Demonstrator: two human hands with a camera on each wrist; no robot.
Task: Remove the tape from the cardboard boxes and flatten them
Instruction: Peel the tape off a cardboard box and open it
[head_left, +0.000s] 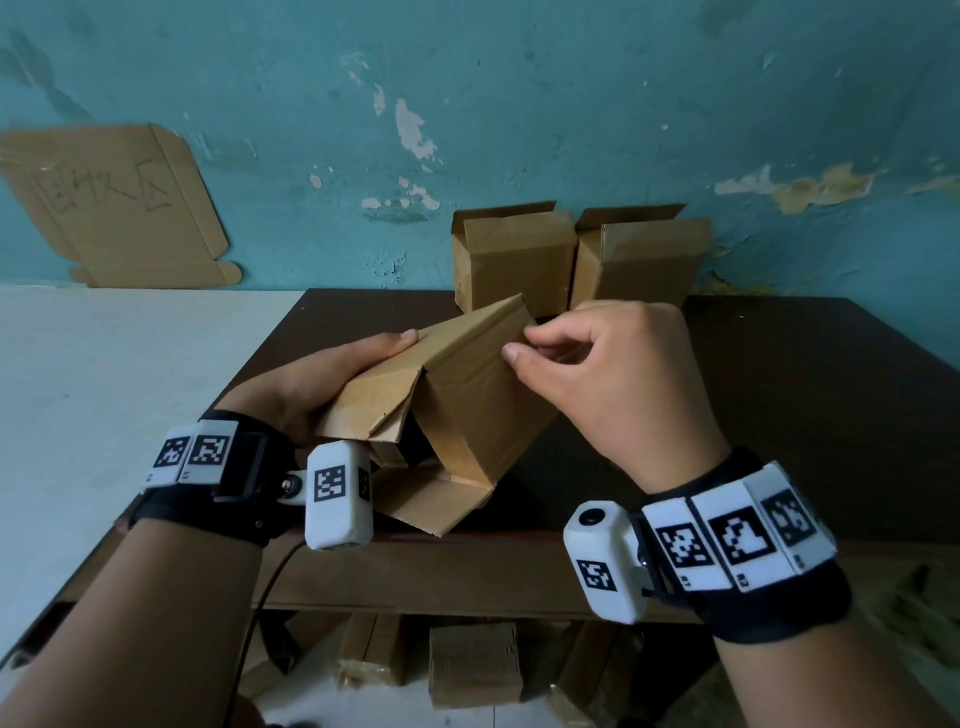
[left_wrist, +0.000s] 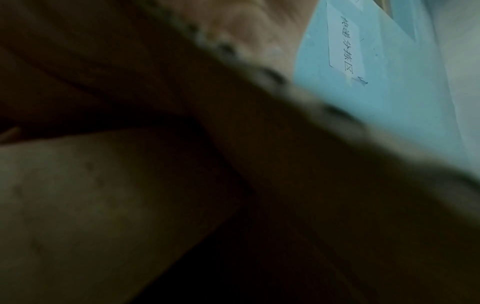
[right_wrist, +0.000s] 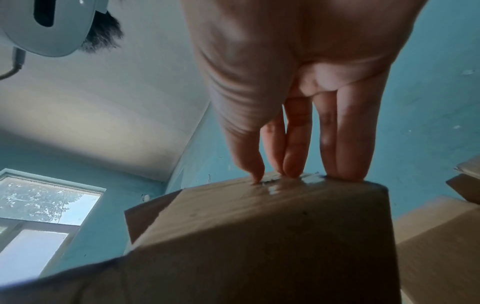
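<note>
Over the dark table (head_left: 779, 415), my left hand (head_left: 343, 379) grips a small cardboard box (head_left: 467, 410) and holds it tilted, thumb along its upper side; its near flaps hang open. My right hand (head_left: 524, 345) is at the box's far top edge with its fingers curled. In the right wrist view, the thumb and fingertips (right_wrist: 291, 168) pinch at a strip of clear glossy tape (right_wrist: 275, 186) on that box (right_wrist: 259, 236) edge. The left wrist view is dark and blurred, filled by cardboard (left_wrist: 259, 195).
Two open cardboard boxes (head_left: 514, 260) (head_left: 644, 260) stand at the table's back against the blue wall. A flattened cardboard sheet (head_left: 114, 208) leans on the wall at left above a white surface (head_left: 104, 389). More boxes (head_left: 475, 665) lie under the table.
</note>
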